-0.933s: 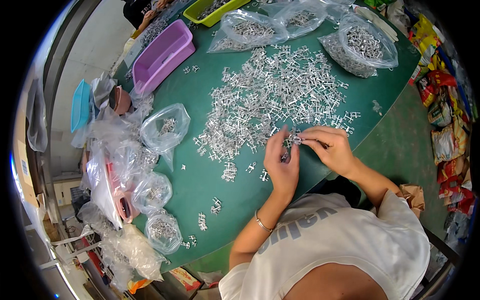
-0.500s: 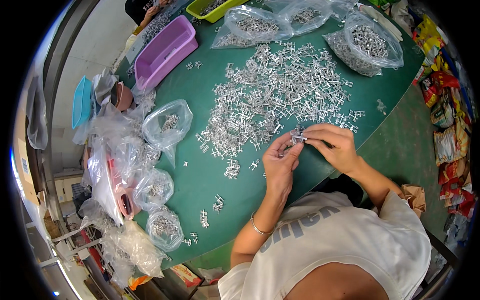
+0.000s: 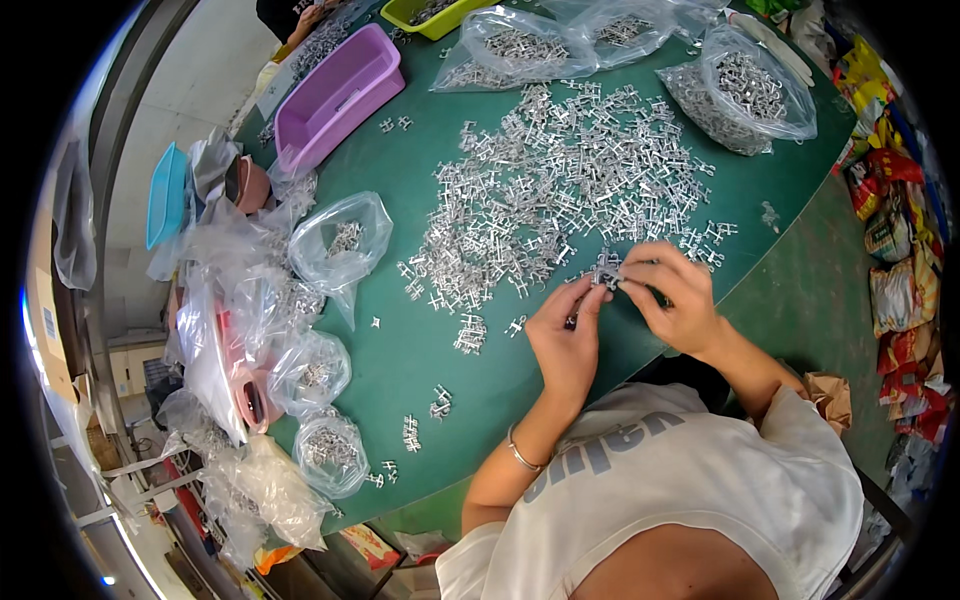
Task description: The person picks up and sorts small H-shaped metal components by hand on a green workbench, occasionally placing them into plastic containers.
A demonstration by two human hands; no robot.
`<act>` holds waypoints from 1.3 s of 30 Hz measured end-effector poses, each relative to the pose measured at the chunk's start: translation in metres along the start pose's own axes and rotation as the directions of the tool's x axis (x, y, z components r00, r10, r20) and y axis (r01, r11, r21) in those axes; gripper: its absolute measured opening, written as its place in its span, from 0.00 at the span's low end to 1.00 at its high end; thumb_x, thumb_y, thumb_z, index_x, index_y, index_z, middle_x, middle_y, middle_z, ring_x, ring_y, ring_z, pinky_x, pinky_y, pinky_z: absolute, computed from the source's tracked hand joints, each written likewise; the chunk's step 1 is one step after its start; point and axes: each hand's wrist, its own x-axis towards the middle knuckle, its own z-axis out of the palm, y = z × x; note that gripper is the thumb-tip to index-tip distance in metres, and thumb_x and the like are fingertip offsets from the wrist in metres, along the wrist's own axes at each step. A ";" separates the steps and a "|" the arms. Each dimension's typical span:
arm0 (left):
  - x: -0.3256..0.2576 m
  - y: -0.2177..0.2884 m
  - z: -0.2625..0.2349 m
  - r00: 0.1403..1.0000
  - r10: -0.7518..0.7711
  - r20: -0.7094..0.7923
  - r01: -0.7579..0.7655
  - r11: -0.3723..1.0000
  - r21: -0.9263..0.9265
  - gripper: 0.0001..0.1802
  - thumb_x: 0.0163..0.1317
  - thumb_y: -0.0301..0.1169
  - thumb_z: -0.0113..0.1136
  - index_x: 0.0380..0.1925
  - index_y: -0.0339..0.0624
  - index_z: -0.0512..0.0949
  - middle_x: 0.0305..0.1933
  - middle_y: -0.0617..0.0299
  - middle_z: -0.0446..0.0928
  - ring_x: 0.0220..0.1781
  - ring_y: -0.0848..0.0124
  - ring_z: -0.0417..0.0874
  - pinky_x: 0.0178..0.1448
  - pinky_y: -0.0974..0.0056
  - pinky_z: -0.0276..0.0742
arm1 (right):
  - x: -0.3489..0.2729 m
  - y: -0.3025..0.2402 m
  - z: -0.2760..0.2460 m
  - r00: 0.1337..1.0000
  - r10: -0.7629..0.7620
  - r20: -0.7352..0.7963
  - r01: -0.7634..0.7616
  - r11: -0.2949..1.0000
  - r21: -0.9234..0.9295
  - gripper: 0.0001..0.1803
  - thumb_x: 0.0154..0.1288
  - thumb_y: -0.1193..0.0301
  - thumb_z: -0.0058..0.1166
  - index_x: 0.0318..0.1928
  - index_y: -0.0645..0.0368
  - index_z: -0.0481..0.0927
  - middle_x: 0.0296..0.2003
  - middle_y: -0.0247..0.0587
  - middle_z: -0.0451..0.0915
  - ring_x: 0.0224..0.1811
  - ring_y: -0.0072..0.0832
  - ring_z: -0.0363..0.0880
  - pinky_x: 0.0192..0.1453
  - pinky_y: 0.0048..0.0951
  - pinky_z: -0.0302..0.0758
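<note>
Small silvery metal parts (image 3: 607, 270) sit pinched between the fingertips of both my hands, close over the near edge of a big pile of like parts (image 3: 560, 190). My left hand (image 3: 566, 328) is closed, thumb against fingers, with a bit of metal also showing in its palm. From the right, my right hand (image 3: 672, 295) grips the same cluster with thumb and forefinger. How many parts are held, and how they join, is too small to tell. Left of my hands, a small neat stack of parts (image 3: 470, 333) lies on the green table (image 3: 520, 400).
Open plastic bags of metal parts (image 3: 340, 240) line the table's left side, and larger filled bags (image 3: 745, 85) stand at the back. A purple bin (image 3: 340, 95) and a yellow-green tray (image 3: 432, 15) are at the far left. Another person's hand (image 3: 305, 22) shows beyond.
My right hand's fingers have shifted and curled more around the held parts. My left fingers have moved slightly. The whole view has drifted a little, moving the table contents slightly right.
</note>
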 end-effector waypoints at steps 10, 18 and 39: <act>-0.001 0.000 -0.009 0.975 -0.214 0.066 0.214 0.977 0.005 0.08 0.58 0.26 0.57 0.34 0.31 0.79 0.23 0.65 0.78 0.20 0.86 0.66 0.21 0.78 0.57 | -0.005 -0.001 0.009 0.972 0.230 0.043 -0.234 0.948 0.215 0.07 0.50 0.81 0.56 0.32 0.64 0.76 0.31 0.41 0.77 0.25 0.25 0.74 0.27 0.23 0.68; 0.008 -0.036 -0.040 0.978 -0.197 0.071 0.175 0.955 0.238 0.08 0.56 0.25 0.57 0.34 0.30 0.77 0.23 0.57 0.79 0.20 0.79 0.73 0.26 0.72 0.69 | 0.012 0.039 0.014 0.912 0.341 0.228 -0.347 0.938 -0.016 0.08 0.54 0.72 0.56 0.35 0.61 0.78 0.32 0.37 0.77 0.26 0.29 0.73 0.28 0.27 0.68; 0.017 -0.029 -0.085 0.862 -0.476 0.174 0.506 0.829 -0.239 0.11 0.63 0.29 0.50 0.35 0.30 0.77 0.21 0.66 0.72 0.14 0.87 0.54 0.16 0.77 0.47 | 0.049 0.070 0.047 0.870 0.394 0.298 -0.352 0.917 -0.187 0.07 0.54 0.72 0.54 0.31 0.63 0.78 0.26 0.43 0.79 0.28 0.36 0.77 0.33 0.29 0.71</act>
